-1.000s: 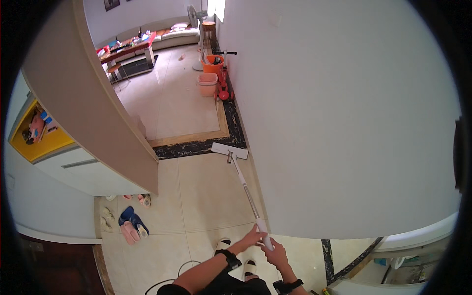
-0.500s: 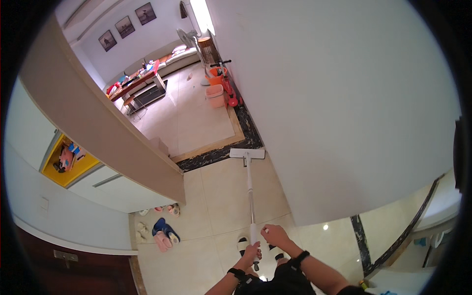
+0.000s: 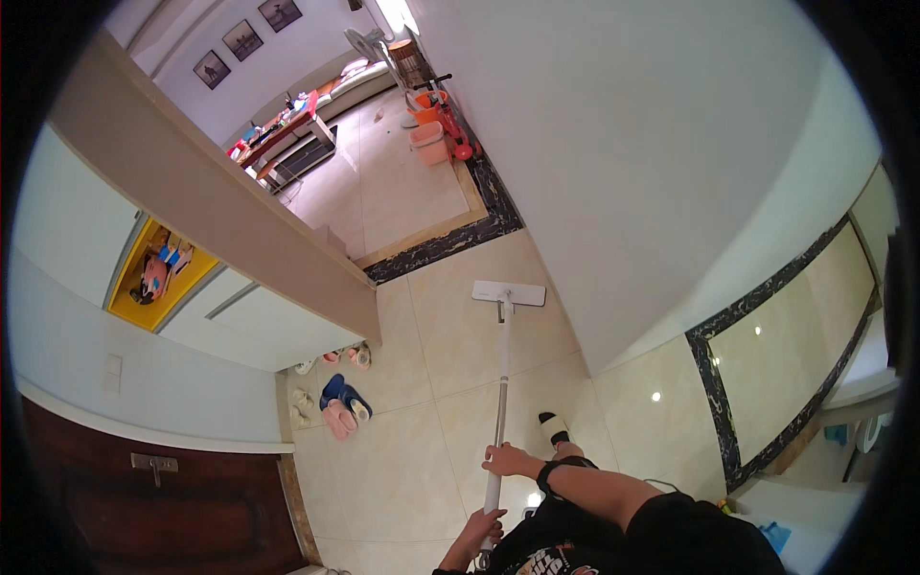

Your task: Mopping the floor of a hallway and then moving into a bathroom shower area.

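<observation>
A white flat mop (image 3: 504,335) runs away from me, its rectangular head lying on the beige tiles close to the right-hand wall. My left hand (image 3: 482,527) is closed round the lower end of its handle, near my body. Higher up the same pole, my right hand (image 3: 513,461) is wrapped round it where the white grip meets the metal section. A black band circles my right wrist. One of my feet shows in a black and white slipper (image 3: 553,428) to the right of the pole.
Pink and blue slippers (image 3: 339,407) lie on the left by the white cabinet (image 3: 259,321). A dark wooden door (image 3: 163,508) stands lower left. Beyond a black stone border (image 3: 436,251) are orange buckets (image 3: 428,144), a red scooter (image 3: 455,129) and a low table (image 3: 287,134).
My right hand, off the pole before, now grips it above my left. The mop head has come nearer, away from the black border. The view has shifted and one foot has stepped.
</observation>
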The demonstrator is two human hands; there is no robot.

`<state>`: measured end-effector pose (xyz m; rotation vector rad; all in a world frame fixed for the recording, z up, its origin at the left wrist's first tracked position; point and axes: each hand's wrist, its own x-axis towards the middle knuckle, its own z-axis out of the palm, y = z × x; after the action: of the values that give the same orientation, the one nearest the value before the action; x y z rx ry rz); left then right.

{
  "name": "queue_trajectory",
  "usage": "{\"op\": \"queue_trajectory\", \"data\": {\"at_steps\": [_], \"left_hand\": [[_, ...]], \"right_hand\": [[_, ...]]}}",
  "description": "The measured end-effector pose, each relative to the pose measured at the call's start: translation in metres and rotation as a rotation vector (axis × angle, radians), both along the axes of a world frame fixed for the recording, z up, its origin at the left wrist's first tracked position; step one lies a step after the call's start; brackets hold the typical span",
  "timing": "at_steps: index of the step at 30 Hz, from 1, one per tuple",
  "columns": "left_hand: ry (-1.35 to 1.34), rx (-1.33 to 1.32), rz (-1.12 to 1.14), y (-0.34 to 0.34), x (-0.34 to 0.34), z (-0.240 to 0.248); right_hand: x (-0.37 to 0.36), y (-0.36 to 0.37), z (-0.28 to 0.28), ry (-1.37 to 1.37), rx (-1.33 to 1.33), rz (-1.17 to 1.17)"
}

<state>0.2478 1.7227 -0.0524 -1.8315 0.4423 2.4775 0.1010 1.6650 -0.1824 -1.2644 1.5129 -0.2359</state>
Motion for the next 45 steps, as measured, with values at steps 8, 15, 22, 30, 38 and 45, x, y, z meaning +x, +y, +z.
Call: {"op": "queue_trajectory", "data": {"at_steps": [8, 15, 22, 30, 38, 45], "left_hand": [[-0.02, -0.124, -0.001, 0.15, 0.125, 0.041], [-0.486, -0.793, -0.712, 0.263, 0.196, 0.095], [-0.636, -0.904, -0.573, 0.255, 0.17, 0.087], [-0.431, -0.712, -0.234, 0.171, 0.114, 0.023], [-0.277, -0.41, -0.367, -0.09, -0.038, 0.005], [-0.374, -0.545, -0.454, -0.216, -0.112, -0.036]], "right_hand": [[0.085, 0.087, -0.003, 0.049, 0.092, 0.305], [0.145, 0.132, 0.007, 0.215, 0.252, 0.695], [0.124, 0.138, -0.089, 0.07, -0.125, 0.597], [0.065, 0.046, -0.105, 0.144, -0.123, 0.462], [-0.084, -0.184, -0.16, 0.309, -0.199, 0.217], [-0.137, -0.315, -0.099, 0.276, 0.005, -0.227]]}}
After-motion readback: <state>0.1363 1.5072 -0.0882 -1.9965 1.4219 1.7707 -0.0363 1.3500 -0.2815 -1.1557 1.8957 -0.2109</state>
